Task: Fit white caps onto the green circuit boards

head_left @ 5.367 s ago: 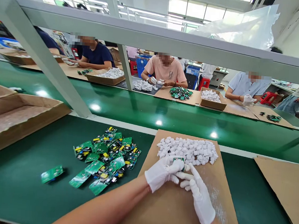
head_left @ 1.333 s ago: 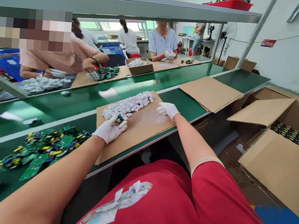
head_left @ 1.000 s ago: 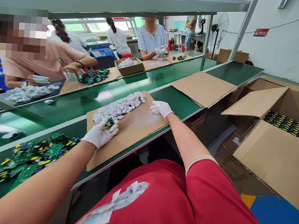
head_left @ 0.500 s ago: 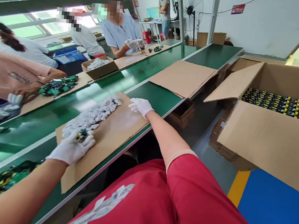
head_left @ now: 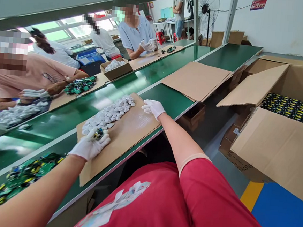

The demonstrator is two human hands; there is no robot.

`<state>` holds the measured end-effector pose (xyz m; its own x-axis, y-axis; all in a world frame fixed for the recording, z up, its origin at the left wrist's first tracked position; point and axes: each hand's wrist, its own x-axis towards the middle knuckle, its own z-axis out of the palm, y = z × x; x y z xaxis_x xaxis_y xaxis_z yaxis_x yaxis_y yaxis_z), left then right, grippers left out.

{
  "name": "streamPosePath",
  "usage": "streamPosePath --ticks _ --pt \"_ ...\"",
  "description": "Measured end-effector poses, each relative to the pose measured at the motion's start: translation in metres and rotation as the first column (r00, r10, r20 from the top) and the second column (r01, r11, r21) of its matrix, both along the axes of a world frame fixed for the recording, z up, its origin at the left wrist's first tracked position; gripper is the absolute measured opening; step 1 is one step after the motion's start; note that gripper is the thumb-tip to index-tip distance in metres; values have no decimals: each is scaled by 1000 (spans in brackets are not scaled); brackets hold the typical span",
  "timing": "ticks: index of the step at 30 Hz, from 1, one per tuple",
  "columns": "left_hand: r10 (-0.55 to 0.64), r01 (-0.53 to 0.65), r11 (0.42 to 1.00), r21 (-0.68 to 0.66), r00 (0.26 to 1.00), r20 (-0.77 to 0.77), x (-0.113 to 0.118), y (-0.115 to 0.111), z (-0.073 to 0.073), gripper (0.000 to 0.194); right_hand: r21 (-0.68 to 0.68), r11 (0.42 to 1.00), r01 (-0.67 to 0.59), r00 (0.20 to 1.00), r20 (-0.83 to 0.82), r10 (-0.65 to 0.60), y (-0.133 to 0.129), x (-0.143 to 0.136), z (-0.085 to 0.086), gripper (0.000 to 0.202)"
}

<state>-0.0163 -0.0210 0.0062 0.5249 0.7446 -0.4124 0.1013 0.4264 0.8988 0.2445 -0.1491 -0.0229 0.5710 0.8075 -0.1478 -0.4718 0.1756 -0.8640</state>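
My left hand (head_left: 91, 145), in a white glove, is palm up with a small dark circuit part (head_left: 98, 134) in it, fingers curled around the part. It is over the left end of a cardboard sheet (head_left: 123, 132). A long heap of small white pieces (head_left: 109, 112) lies along the far side of that sheet. My right hand (head_left: 154, 109), also gloved, is over the sheet's right corner with fingers apart and nothing visible in them. Left of my left arm lies a pile of green, black and yellow circuit parts (head_left: 28, 173) on the green bench.
Across the green belt (head_left: 89, 98), several people sit near piles of parts and a small box (head_left: 116, 72). Flat cardboard (head_left: 197, 80) lies farther along the bench. An open carton (head_left: 272, 137) of yellow-black parts stands at right.
The view has turned left, so the scene appears shifted right and more of the left parts pile shows. My left hand still holds the circuit part; my right hand remains at the sheet's corner.
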Motion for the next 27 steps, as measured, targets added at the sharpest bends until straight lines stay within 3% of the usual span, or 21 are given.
streamPosePath --ticks 6,11,15,18,23,27 --pt "-21 24 999 -44 998 52 -5 5 -2 29 -10 1000 2 1000 31 -2 -7 -1 4 25" --pt "-5 16 996 -82 991 132 -9 7 -2 15 -71 997 7 992 126 2 -9 -2 6 29" --pt "-145 169 977 -130 974 176 -9 4 -1 12 -93 995 30 970 245 -6 -9 1 0 31" --pt "-160 192 969 -154 967 198 -6 4 0 17 -100 993 59 937 348 -21 -9 1 -5 37" --pt "-185 236 943 -236 958 219 8 7 6 22 -196 980 42 823 563 77 -6 -1 -4 38" --pt "-232 354 869 -345 908 349 21 6 5 23 -284 953 109 641 753 151 23 3 9 32"
